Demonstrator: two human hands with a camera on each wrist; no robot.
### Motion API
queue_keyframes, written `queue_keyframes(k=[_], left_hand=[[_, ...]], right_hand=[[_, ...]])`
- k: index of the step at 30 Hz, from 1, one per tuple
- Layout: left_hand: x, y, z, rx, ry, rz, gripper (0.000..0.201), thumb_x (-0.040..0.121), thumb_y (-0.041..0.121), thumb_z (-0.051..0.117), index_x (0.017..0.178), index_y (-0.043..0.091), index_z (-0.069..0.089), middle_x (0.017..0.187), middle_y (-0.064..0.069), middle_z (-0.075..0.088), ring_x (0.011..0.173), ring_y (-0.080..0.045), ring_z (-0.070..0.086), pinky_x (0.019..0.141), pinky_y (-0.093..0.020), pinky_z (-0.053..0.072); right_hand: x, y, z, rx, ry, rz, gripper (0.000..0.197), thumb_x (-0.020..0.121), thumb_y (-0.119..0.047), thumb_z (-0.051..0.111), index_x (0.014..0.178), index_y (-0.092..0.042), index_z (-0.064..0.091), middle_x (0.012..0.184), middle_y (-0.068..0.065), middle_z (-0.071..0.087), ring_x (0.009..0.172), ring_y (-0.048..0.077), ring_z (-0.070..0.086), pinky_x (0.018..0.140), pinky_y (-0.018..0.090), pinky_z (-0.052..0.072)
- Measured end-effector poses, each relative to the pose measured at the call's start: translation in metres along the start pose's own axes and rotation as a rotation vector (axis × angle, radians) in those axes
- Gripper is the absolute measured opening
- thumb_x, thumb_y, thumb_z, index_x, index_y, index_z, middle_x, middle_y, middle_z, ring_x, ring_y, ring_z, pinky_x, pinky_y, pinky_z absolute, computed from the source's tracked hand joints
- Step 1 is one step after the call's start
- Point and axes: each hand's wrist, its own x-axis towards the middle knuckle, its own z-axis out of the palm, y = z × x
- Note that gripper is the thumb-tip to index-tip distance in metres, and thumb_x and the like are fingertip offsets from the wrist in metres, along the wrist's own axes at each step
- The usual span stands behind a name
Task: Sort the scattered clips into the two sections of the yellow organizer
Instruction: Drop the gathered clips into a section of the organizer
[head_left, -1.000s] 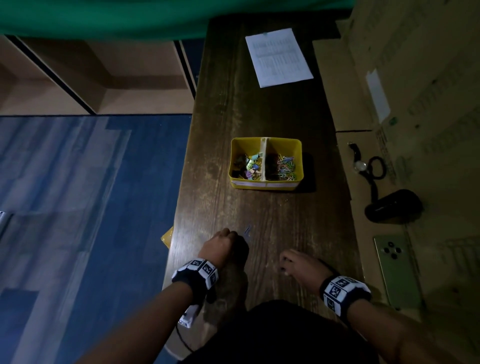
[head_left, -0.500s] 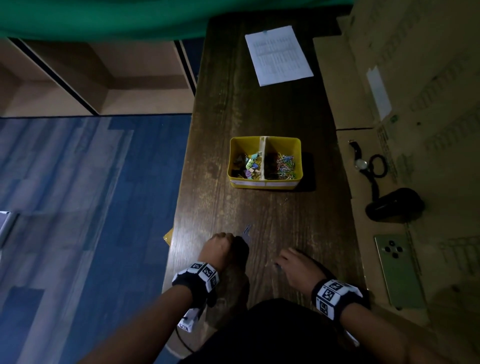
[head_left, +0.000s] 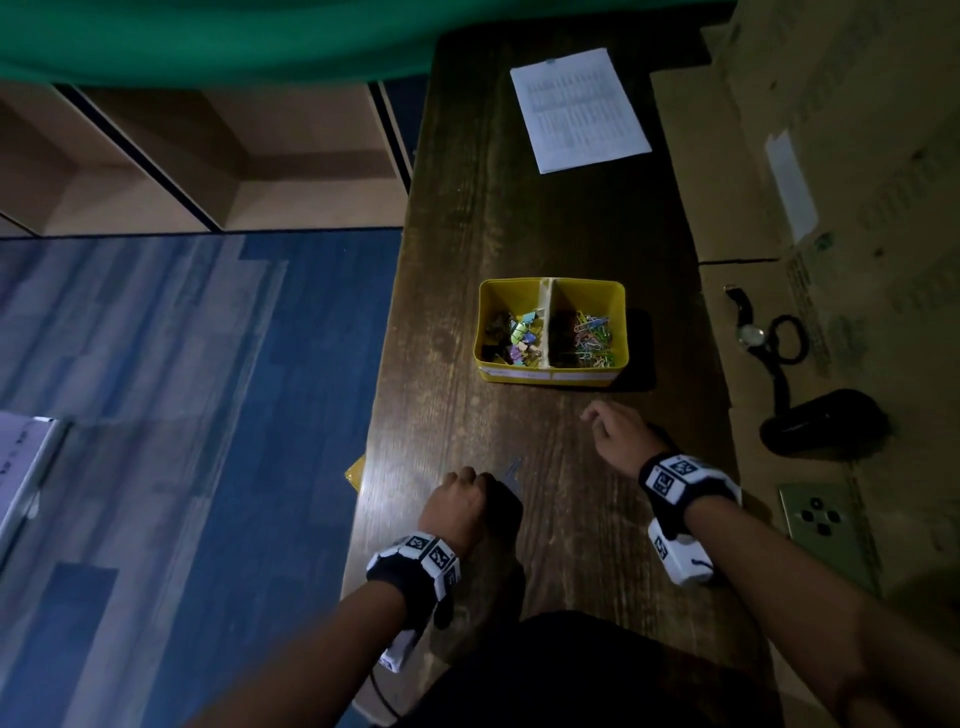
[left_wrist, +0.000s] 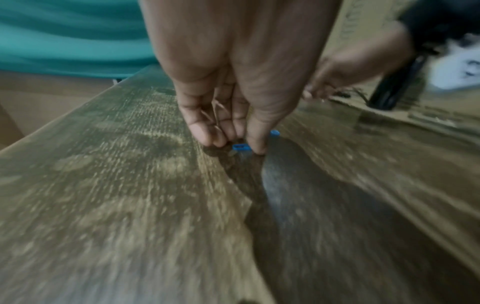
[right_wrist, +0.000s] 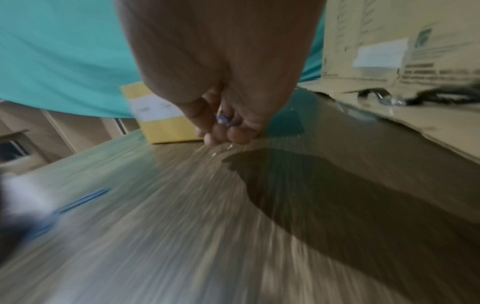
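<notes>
The yellow organizer (head_left: 553, 375) stands mid-table; its left section holds coloured binder clips (head_left: 519, 338), its right section paper clips (head_left: 592, 338). My left hand (head_left: 467, 493) is down on the near table, fingertips pinching a blue clip (left_wrist: 241, 147) against the wood; a blue clip end (head_left: 514, 467) shows beside the knuckles. My right hand (head_left: 608, 423) hovers just in front of the organizer (right_wrist: 166, 123), fingers curled round a small purple clip (right_wrist: 223, 120). The right wrist view is motion-blurred.
The dark wooden table (head_left: 519, 223) is narrow, its left edge dropping to blue floor. A printed sheet (head_left: 579, 109) lies at the far end. Cardboard (head_left: 831, 156) flanks the right, carrying a wristwatch (head_left: 750, 332), a black case (head_left: 826, 421) and a green phone (head_left: 826, 525).
My right hand has lifted from the near table edge and travelled forward toward the organizer, carrying a clip. My left hand has stayed in place on the blue clip.
</notes>
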Motion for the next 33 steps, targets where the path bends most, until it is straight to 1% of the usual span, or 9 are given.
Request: queue_keyframes(k=[5,7,10,12,16,22,25,29,33], left_hand=[[-0.004,0.001,0.004,-0.012,-0.028,-0.017,0.029,0.095,0.016,0.043,0.121,0.006,0.05,0.116,-0.012,0.054,0.109,-0.029,0.052,0.083,-0.037,0.047],[-0.001,-0.001,0.004,-0.032,-0.049,0.016,0.03,0.093,0.013,0.045,0.12,0.003,0.05,0.117,-0.014,0.053,0.109,-0.031,0.051,0.086,-0.038,0.048],[0.01,-0.006,-0.002,-0.117,-0.069,0.078,0.031,0.09,0.022,0.046,0.115,0.006,0.057,0.109,-0.015,0.059,0.101,-0.032,0.057,0.083,-0.04,0.05],[0.018,-0.009,-0.011,-0.204,-0.029,0.082,0.03,0.09,0.029,0.047,0.107,0.008,0.061,0.101,-0.013,0.064,0.091,-0.031,0.063,0.076,-0.036,0.051],[0.033,-0.009,-0.033,-0.342,0.076,0.064,0.018,0.094,0.023,0.05,0.097,0.006,0.053,0.098,-0.013,0.062,0.084,-0.029,0.061,0.068,-0.03,0.042],[0.058,-0.011,-0.045,-0.442,0.082,0.046,0.02,0.092,0.021,0.051,0.098,0.004,0.058,0.096,-0.015,0.056,0.084,-0.032,0.058,0.073,-0.036,0.045],[0.063,-0.007,-0.044,-0.471,0.082,0.026,0.018,0.093,0.02,0.05,0.09,0.004,0.055,0.094,-0.019,0.061,0.087,-0.035,0.06,0.072,-0.034,0.043],[0.061,0.005,-0.029,-0.297,0.022,-0.016,0.03,0.094,0.033,0.051,0.106,0.006,0.054,0.107,-0.015,0.059,0.095,-0.033,0.059,0.078,-0.038,0.047],[0.057,0.016,-0.017,-0.108,0.045,0.014,0.031,0.092,0.033,0.054,0.111,0.009,0.055,0.107,-0.01,0.06,0.095,-0.03,0.061,0.074,-0.039,0.049]], right_hand=[[0.026,0.0,0.0,-0.14,-0.086,0.011,0.029,0.099,-0.023,0.043,0.126,-0.013,0.046,0.125,0.014,0.046,0.114,0.034,0.05,0.094,0.042,0.042],[0.029,0.004,0.005,-0.193,-0.098,-0.006,0.026,0.097,-0.018,0.047,0.122,-0.01,0.048,0.122,0.015,0.044,0.11,0.035,0.05,0.093,0.042,0.042],[0.023,0.009,0.011,-0.209,-0.042,-0.041,0.004,0.095,-0.012,0.052,0.094,-0.011,0.048,0.107,0.012,0.044,0.096,0.032,0.053,0.08,0.035,0.039],[0.018,0.012,0.016,-0.187,-0.004,-0.001,0.014,0.094,-0.012,0.055,0.085,-0.013,0.045,0.108,0.012,0.046,0.092,0.03,0.053,0.077,0.033,0.037],[0.004,0.015,0.022,-0.18,0.04,0.053,0.007,0.093,-0.015,0.056,0.092,-0.009,0.055,0.111,0.012,0.046,0.093,0.029,0.054,0.078,0.035,0.042],[-0.032,0.014,0.036,-0.235,-0.008,0.014,0.017,0.084,-0.007,0.057,0.098,-0.012,0.05,0.114,0.007,0.045,0.093,0.022,0.053,0.074,0.029,0.042],[-0.049,0.018,0.037,-0.116,-0.043,0.057,0.026,0.082,-0.003,0.055,0.095,-0.022,0.043,0.106,0.0,0.052,0.084,0.013,0.052,0.072,0.028,0.044],[-0.064,0.021,0.036,0.092,-0.112,0.114,0.035,0.086,-0.004,0.05,0.108,-0.03,0.043,0.102,-0.008,0.048,0.09,0.013,0.056,0.073,0.027,0.042],[-0.068,0.01,0.036,0.37,-0.147,0.168,0.022,0.097,-0.013,0.041,0.11,-0.02,0.057,0.094,-0.007,0.054,0.085,0.009,0.054,0.072,0.022,0.04]])
